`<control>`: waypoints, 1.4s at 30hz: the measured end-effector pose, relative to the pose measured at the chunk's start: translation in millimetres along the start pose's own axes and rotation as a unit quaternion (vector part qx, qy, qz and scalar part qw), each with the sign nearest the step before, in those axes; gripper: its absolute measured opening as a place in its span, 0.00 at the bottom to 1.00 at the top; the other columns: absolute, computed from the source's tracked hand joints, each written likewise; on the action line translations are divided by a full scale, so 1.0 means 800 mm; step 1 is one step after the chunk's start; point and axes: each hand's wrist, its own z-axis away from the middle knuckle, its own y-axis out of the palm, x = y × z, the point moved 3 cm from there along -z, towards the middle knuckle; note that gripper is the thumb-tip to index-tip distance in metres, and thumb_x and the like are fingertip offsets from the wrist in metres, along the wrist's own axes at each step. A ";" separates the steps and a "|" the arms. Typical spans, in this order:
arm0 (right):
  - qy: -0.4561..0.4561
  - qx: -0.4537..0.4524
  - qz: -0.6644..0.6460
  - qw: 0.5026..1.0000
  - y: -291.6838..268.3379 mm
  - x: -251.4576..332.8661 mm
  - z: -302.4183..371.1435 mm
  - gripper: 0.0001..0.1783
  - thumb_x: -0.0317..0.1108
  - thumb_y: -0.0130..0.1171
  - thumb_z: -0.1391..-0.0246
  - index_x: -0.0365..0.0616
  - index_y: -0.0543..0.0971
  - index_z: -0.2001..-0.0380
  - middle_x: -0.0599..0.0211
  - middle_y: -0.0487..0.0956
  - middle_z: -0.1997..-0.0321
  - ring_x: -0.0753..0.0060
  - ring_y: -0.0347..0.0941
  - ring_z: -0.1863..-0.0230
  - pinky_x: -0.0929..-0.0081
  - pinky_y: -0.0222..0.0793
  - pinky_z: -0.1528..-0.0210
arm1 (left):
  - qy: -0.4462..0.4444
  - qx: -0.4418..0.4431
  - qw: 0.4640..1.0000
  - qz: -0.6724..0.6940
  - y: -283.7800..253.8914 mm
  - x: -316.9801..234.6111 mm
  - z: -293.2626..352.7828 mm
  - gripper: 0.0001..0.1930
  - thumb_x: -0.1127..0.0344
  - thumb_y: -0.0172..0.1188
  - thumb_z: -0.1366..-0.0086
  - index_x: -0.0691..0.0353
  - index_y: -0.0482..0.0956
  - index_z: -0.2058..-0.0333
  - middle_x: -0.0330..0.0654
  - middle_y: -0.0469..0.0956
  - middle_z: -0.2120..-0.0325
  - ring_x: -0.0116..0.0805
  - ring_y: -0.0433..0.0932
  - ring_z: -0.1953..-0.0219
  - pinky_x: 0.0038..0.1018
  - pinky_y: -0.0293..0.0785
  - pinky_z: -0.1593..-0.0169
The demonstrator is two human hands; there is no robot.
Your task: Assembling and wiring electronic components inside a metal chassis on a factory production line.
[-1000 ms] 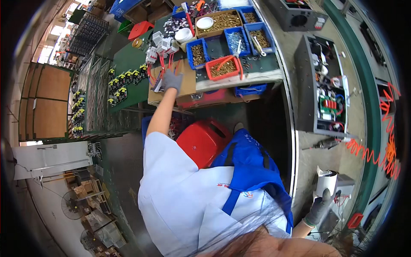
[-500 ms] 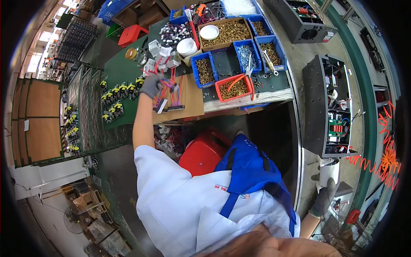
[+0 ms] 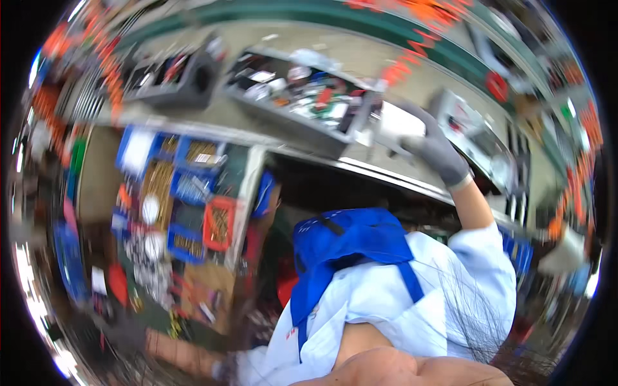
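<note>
The whole view is smeared by motion. My right hand (image 3: 436, 152), in a grey glove, is raised to the upper right and closed on a white box-shaped object (image 3: 399, 123) at the end of a grey tray (image 3: 293, 125) of mixed parts. My left arm stretches to the lower left. There my left hand (image 3: 123, 331), in a dark glove, lies over the cluttered green bench top (image 3: 151, 309); blur hides whether it holds anything. A blue apron (image 3: 347, 244) over a white shirt fills the lower middle.
Blue bins (image 3: 193, 186) and a red bin (image 3: 219, 224) of small brass-coloured parts stand on the bench at left. A second dark tray (image 3: 174, 77) sits at the upper left. An orange coiled hose (image 3: 412, 61) hangs along the top.
The view has swung round about a quarter turn and blurred. My right hand has risen from low beside my body to the white object by the grey tray. My left hand stays over the bench.
</note>
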 end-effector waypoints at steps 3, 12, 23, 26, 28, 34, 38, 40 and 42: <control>-0.016 -0.093 0.031 0.995 -0.086 0.020 0.018 0.34 0.37 0.64 0.55 0.36 0.68 0.44 0.61 0.77 0.57 0.75 0.75 0.56 0.76 0.74 0.63 | 0.013 0.090 0.994 0.058 0.122 -0.007 0.027 0.21 0.66 0.49 0.30 0.69 0.64 0.42 0.53 0.73 0.51 0.38 0.72 0.46 0.27 0.72 0.45; -0.081 -0.280 0.286 0.913 -0.418 -0.028 0.111 0.31 0.45 0.68 0.57 0.38 0.73 0.52 0.61 0.79 0.64 0.75 0.77 0.63 0.75 0.73 0.59 | -0.077 0.367 0.915 0.146 0.483 -0.017 0.234 0.18 0.62 0.48 0.30 0.66 0.70 0.46 0.47 0.79 0.60 0.33 0.78 0.63 0.29 0.78 0.65; 0.120 -0.157 0.483 0.853 -0.577 -0.158 0.108 0.31 0.51 0.68 0.68 0.43 0.77 0.60 0.54 0.80 0.65 0.52 0.78 0.63 0.63 0.73 0.60 | -0.050 0.517 0.844 0.132 0.911 0.008 0.604 0.11 0.67 0.61 0.37 0.64 0.77 0.57 0.38 0.78 0.72 0.23 0.75 0.74 0.18 0.72 0.74; 0.127 -0.135 0.460 0.868 -0.573 -0.198 0.096 0.34 0.54 0.68 0.68 0.44 0.77 0.59 0.54 0.81 0.62 0.52 0.78 0.60 0.63 0.73 0.57 | -0.092 0.593 0.783 0.165 0.981 0.027 0.683 0.09 0.67 0.63 0.38 0.64 0.77 0.62 0.38 0.78 0.74 0.21 0.73 0.77 0.17 0.67 0.75; 0.135 -0.109 0.420 0.891 -0.576 -0.209 0.089 0.39 0.56 0.69 0.68 0.44 0.76 0.52 0.53 0.80 0.58 0.52 0.78 0.56 0.65 0.72 0.53 | -0.091 0.618 0.762 0.172 1.014 0.040 0.735 0.07 0.67 0.63 0.38 0.64 0.78 0.65 0.37 0.78 0.76 0.20 0.73 0.79 0.18 0.67 0.77; 0.114 -0.133 0.311 0.934 -0.585 -0.206 0.094 0.45 0.54 0.72 0.64 0.36 0.72 0.45 0.50 0.76 0.48 0.55 0.73 0.46 0.67 0.67 0.43 | -0.115 0.674 0.688 0.242 1.091 0.110 0.865 0.09 0.69 0.65 0.40 0.65 0.80 0.63 0.37 0.80 0.74 0.22 0.75 0.77 0.19 0.72 0.73; 0.117 -0.152 0.295 0.936 -0.582 -0.199 0.101 0.46 0.55 0.72 0.62 0.38 0.71 0.43 0.53 0.76 0.47 0.58 0.75 0.49 0.68 0.70 0.47 | -0.185 0.693 0.653 0.244 1.111 0.161 0.924 0.10 0.68 0.66 0.41 0.65 0.81 0.62 0.36 0.79 0.75 0.22 0.75 0.76 0.20 0.72 0.73; 0.136 -0.178 0.370 0.902 -0.582 -0.187 0.113 0.48 0.58 0.70 0.61 0.40 0.69 0.41 0.52 0.74 0.44 0.61 0.75 0.52 0.67 0.71 0.49 | -0.221 0.703 0.633 0.238 1.114 0.191 0.945 0.08 0.68 0.67 0.41 0.65 0.81 0.64 0.36 0.79 0.76 0.21 0.75 0.76 0.20 0.72 0.73; 0.108 -0.244 0.362 0.893 -0.590 -0.148 0.124 0.35 0.50 0.69 0.55 0.41 0.75 0.47 0.58 0.79 0.53 0.70 0.77 0.58 0.74 0.73 0.55 | -0.238 0.719 0.615 0.219 1.116 0.217 0.952 0.09 0.66 0.66 0.41 0.66 0.81 0.66 0.38 0.80 0.76 0.23 0.76 0.75 0.20 0.73 0.71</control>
